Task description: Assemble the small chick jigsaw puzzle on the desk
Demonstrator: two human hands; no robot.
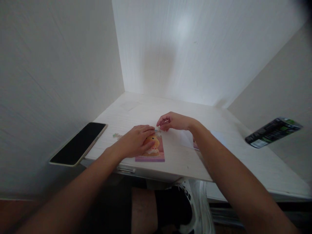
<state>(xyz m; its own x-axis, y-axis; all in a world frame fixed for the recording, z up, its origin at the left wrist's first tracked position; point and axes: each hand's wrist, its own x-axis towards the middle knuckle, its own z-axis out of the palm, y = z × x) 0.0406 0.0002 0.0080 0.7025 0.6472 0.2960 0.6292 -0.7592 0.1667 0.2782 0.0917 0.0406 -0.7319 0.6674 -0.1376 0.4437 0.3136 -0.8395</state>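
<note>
Plenty of open desk (151, 107) behind the puzzle (152, 150); left of it a phone (78, 143) overhangs the edge, and walls box in both sides.

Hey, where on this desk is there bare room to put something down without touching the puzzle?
The desk is bare along the back wall, behind both hands, and on the right between the right forearm and the dark packet. It is crowded in front: the left hand rests on the pink puzzle, the right hand pinches at its top edge, and the phone overhangs the left edge.
</note>
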